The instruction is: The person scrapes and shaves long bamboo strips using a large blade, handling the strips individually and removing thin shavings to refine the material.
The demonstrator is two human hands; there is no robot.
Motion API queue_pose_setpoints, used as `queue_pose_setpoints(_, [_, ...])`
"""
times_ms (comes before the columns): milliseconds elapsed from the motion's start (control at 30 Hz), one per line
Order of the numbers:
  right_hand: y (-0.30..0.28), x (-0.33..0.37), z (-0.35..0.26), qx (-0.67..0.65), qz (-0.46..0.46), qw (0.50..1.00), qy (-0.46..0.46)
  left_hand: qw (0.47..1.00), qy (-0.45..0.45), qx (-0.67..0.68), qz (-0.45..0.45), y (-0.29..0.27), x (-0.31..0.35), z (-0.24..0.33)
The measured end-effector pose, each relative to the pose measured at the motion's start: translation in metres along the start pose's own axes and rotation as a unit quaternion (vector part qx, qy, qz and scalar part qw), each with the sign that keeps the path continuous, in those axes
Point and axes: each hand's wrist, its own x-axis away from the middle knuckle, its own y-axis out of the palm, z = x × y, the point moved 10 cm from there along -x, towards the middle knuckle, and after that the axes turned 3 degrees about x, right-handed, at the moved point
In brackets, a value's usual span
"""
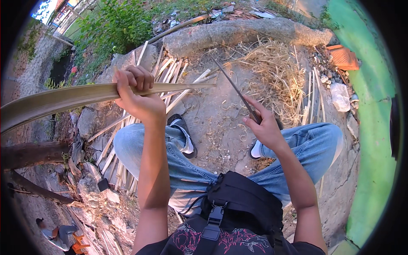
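Observation:
My left hand [140, 95] is wrapped round a long, pale split bamboo strip [63, 98]. The strip is broad at the left edge of the view and tapers to a thin tip right of the hand. In my right hand [267, 129] is a long, slim, dark knife [231, 81], its blade slanting up and left. The blade and the strip's tip are apart. Below and beyond my left hand, several cut bamboo strips [169, 72] lie on the ground. A heap of curly shavings [272, 72] lies beyond my right hand.
A rough concrete ledge [238, 35] curves across the far side. At the right runs a green wall [361, 85], with an orange brick piece [343, 58] and a whitish block [340, 97] beside it. Dark logs [34, 155] are at left; a person [57, 233] sits lower left.

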Motion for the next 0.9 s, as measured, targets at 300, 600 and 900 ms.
queue_pose_setpoints(300, [0.028,0.003,0.005,-0.228,-0.051,0.968,0.091,0.996,-0.086,0.014,-0.011,0.012,0.016,-0.018])
queue_pose_setpoints(600, [0.064,0.007,0.018,-0.205,-0.130,0.967,0.082,1.000,0.023,0.001,-0.010,0.018,0.014,0.026])
queue_pose_setpoints(900, [0.070,0.002,0.045,-0.135,-0.099,0.978,0.126,0.999,-0.033,0.004,0.034,0.003,0.021,0.037])
